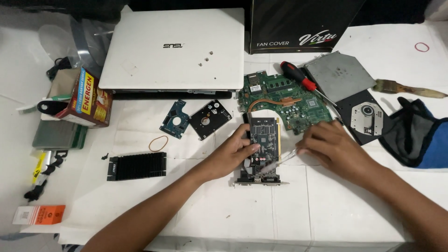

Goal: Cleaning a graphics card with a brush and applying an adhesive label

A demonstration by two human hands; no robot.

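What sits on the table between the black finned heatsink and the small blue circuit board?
A rubber band lies there on the white table covering, shown in the head view.

Bright even overhead light, soft shadows, sharp.

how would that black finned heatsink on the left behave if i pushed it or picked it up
The black finned heatsink looks like a rigid metal block, so it would probably stay stiff and feel heavy for its size. It lies flat and low on the white table covering, so a push would likely slide it, not tip or roll it.
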